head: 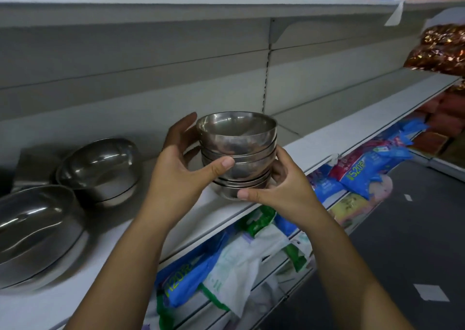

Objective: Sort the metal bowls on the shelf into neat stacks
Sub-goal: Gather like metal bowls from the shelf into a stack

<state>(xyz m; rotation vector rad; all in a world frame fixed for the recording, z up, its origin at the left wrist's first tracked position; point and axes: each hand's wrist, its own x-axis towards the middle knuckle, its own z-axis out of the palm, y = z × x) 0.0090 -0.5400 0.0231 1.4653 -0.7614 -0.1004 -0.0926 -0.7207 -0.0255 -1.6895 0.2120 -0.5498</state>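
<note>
Bowls of metal stand along the white shelf [314, 138]: nearest at the left is a big bowl [37, 229], just beyond it a second big bowl [100, 168], and farther right a stack of small bowls [239, 143] at the shelf's front edge, though I cannot tell whether it rests there. Both hands clasp this stack, the left hand [176, 178] with thumb across its near side and fingers behind, the right hand [281, 186] curled round its base. Far right lie shiny copper bags [440, 50].
</note>
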